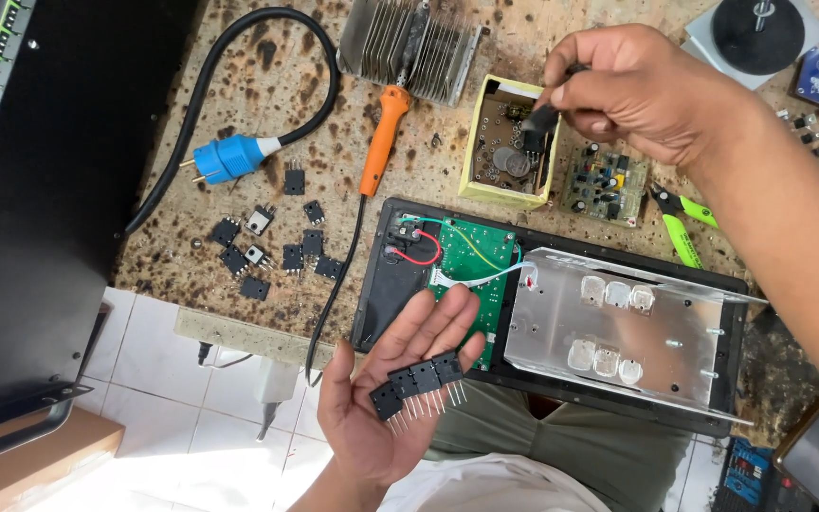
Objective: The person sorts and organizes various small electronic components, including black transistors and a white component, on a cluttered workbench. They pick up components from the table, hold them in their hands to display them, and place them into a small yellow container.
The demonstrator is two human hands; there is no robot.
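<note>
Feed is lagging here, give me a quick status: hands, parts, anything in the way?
Left hand open, palm up, row of black transistors across the fingers. Right hand pinching a small dark part over the yellow box. Nothing between them.

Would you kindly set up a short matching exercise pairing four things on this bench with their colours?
Things:
1. plug
2. soldering iron handle
3. cutters
4. small box

Colours:
A. pale yellow
B. blue
C. green
D. orange

Pairs: 1-B, 2-D, 3-C, 4-A.

The left hand lies palm up with a row of black transistors on its fingers. The right hand reaches over the small box, pinching a dark part.
</note>
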